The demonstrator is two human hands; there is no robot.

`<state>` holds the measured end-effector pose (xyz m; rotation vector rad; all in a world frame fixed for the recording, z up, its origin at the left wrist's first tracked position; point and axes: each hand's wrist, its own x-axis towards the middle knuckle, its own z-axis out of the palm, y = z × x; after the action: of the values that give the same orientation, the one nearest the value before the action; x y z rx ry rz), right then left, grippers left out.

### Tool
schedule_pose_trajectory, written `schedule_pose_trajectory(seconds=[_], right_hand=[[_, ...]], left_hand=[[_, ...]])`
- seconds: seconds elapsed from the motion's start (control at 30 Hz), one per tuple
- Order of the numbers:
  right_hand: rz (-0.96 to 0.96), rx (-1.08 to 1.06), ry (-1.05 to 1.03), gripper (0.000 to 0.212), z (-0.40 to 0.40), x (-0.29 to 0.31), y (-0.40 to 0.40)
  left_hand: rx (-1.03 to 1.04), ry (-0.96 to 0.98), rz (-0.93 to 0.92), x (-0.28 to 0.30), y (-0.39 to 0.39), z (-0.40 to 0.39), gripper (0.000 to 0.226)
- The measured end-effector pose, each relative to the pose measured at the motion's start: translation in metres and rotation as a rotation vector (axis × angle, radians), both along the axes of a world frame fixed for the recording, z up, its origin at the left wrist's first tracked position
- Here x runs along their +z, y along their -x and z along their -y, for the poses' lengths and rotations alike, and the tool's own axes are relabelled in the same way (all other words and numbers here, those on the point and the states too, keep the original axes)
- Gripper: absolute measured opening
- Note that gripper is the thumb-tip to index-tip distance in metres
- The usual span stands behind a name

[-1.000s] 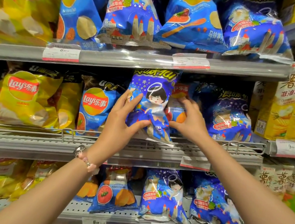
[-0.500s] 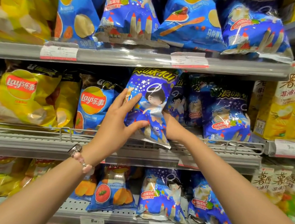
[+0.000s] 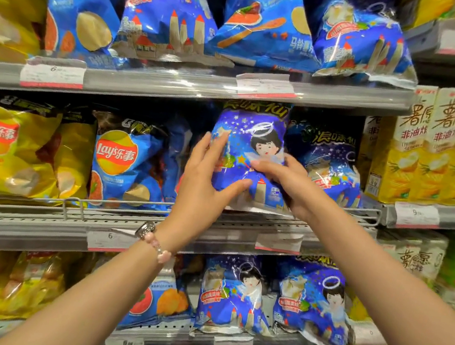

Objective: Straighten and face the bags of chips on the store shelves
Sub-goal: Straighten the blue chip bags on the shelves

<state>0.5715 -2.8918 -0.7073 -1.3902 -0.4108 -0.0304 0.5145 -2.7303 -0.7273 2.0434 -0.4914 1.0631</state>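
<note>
gripping: left hand and right hand clasp the blue angel bag upright, near the middle shelf front edge
hidden: bag's lower corners, behind both hands
blurred: price tags

Glossy, crinkled foil-plastic on the angel bag between both hands; matt grey metal shelf just below.

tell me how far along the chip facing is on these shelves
Done, by the look of it: the two angel bags on the lower shelf stand front out. In hand: the left hand and right hand hold the blue angel bag upright on the middle shelf. Left: the top-shelf blue bags lean and overlap, and the yellow Lay's bags slump sideways.
</note>
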Motion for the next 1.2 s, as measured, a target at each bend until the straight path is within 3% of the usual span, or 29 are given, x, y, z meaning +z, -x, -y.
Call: schedule_pose_trajectory(seconds=[0.1, 0.17, 0.23, 0.33, 0.43, 0.57, 0.63, 0.73, 0.87, 1.0, 1.13, 1.2], right_hand=[[-0.017, 0.016, -0.023, 0.015, 0.021, 0.003, -0.002], [-0.021, 0.007, -0.018, 0.014, 0.032, 0.004, -0.005], [-0.028, -0.016, 0.001, 0.012, 0.040, 0.007, -0.010], [-0.009, -0.046, 0.050, 0.024, 0.052, 0.014, -0.019], [-0.006, -0.092, 0.125, 0.035, 0.060, 0.013, -0.032], [-0.010, -0.179, 0.146, 0.058, 0.069, 0.003, -0.044], [0.006, -0.195, 0.149, 0.068, 0.069, 0.002, -0.046], [0.017, -0.225, 0.165, 0.089, 0.069, -0.003, -0.051], [0.024, -0.227, 0.177, 0.057, 0.062, -0.007, -0.049], [0.104, -0.261, 0.355, 0.026, 0.054, -0.009, -0.047], [0.218, -0.478, 0.482, 0.075, 0.045, -0.012, -0.039], [0.269, -0.581, 0.519, 0.085, 0.040, -0.019, -0.033]], left_hand=[[-0.024, 0.271, -0.099, 0.009, -0.010, 0.002, 0.078], [-0.071, 0.417, -0.311, 0.017, -0.020, 0.006, 0.071], [-0.143, 0.416, -0.467, 0.021, -0.031, 0.010, 0.059], [-0.223, 0.372, -0.492, 0.022, -0.042, 0.018, 0.042], [-0.159, 0.253, -0.395, 0.016, -0.051, 0.013, 0.039], [0.304, -0.207, -0.172, -0.006, -0.051, -0.019, 0.072], [0.466, -0.403, -0.201, -0.014, -0.049, -0.029, 0.089], [0.452, -0.399, -0.278, -0.017, -0.051, -0.032, 0.097], [0.446, -0.255, -0.304, -0.015, -0.055, -0.024, 0.091], [0.442, -0.181, -0.354, -0.017, -0.060, -0.021, 0.087], [0.424, -0.112, -0.320, -0.021, -0.059, -0.022, 0.080], [0.442, -0.091, -0.278, -0.024, -0.056, -0.022, 0.079]])
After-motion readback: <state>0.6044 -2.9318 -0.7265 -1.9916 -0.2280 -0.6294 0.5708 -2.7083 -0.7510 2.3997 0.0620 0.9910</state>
